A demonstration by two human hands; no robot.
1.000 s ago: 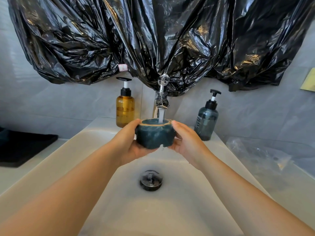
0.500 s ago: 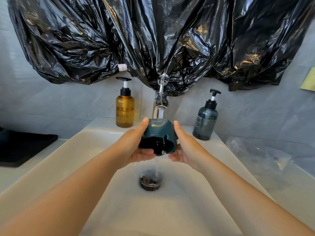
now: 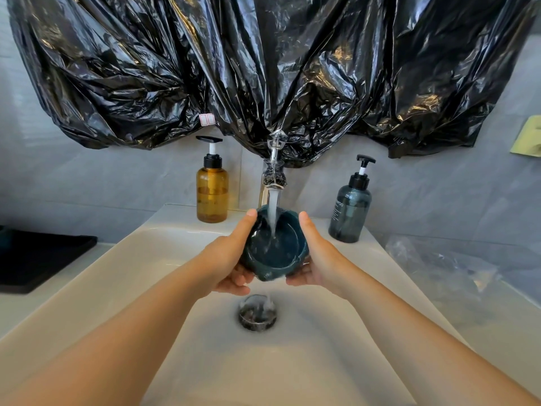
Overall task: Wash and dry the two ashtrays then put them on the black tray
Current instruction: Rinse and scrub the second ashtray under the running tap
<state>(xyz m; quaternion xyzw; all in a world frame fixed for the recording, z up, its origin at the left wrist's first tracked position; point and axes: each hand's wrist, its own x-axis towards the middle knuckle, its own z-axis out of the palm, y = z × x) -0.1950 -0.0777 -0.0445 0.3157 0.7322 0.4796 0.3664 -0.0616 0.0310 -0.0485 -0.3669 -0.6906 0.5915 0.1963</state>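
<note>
Grey wall (image 3: 87,177) at the back, draped across the top with a crumpled black plastic sheet (image 3: 263,68). Below it a white sink (image 3: 164,259), set into a pale worktop (image 3: 17,306). Chrome tap (image 3: 273,174) at the middle of the sink's back edge, running, with a stream of water (image 3: 273,212) falling straight down. Left of the tap, upright on the sink's back ledge, an amber pump bottle (image 3: 212,194); right of the tap, also upright, a dark blue-grey pump bottle (image 3: 349,212). Round drain (image 3: 257,312) in the floor of the basin, just below the hands, wet with falling water.

Above the drain, held between both hands, a dark teal ashtray (image 3: 275,254), tipped with the hollow towards the camera and placed under the tap, the stream landing inside the hollow. On the ashtray's left side the left hand (image 3: 225,259): thumb up along the rim, fingers (image 3: 237,281) curled beneath, gripping. On the right side the right hand (image 3: 319,259) in the same manner: thumb against the rim, fingers (image 3: 298,278) curled under the base, gripping. Bare forearms reaching in from the two bottom corners.

At the far left, flat on the worktop, a black tray (image 3: 38,259), well apart from the ashtray and partly cut off by the frame edge. On the worktop at the right, a crumpled clear plastic bag (image 3: 439,265). High on the right of the wall, at the frame edge, a yellow-green item (image 3: 530,136), too cut off to identify
</note>
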